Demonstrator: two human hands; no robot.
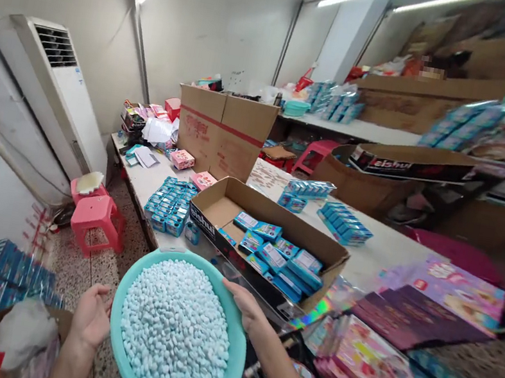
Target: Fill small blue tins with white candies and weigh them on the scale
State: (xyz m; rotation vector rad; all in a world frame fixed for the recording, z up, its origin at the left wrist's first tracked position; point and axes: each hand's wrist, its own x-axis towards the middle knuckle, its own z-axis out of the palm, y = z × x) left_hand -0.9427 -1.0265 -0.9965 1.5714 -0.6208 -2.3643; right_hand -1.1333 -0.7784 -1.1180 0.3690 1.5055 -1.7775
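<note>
A round turquoise basin (236,369) full of small pale blue pieces (176,332) is low in the middle of the head view. My left hand (93,316) is beside its left rim, palm turned up and fingers apart; whether it touches the rim is unclear. On the upper right rim lies my right hand (242,304), its fingers partly hidden behind the basin. Just beyond, a long open cardboard tray (211,202) holds several small blue boxes (272,256). More blue boxes (169,203) stand in rows left of the tray.
Behind the tray stands a tall cardboard box (223,135) on the white table (368,255). Pink stools (97,223) are on the floor at left. Colourful packages (371,363) lie at right. Bundled blue packs (4,282) are at lower left, near an air conditioner (51,82).
</note>
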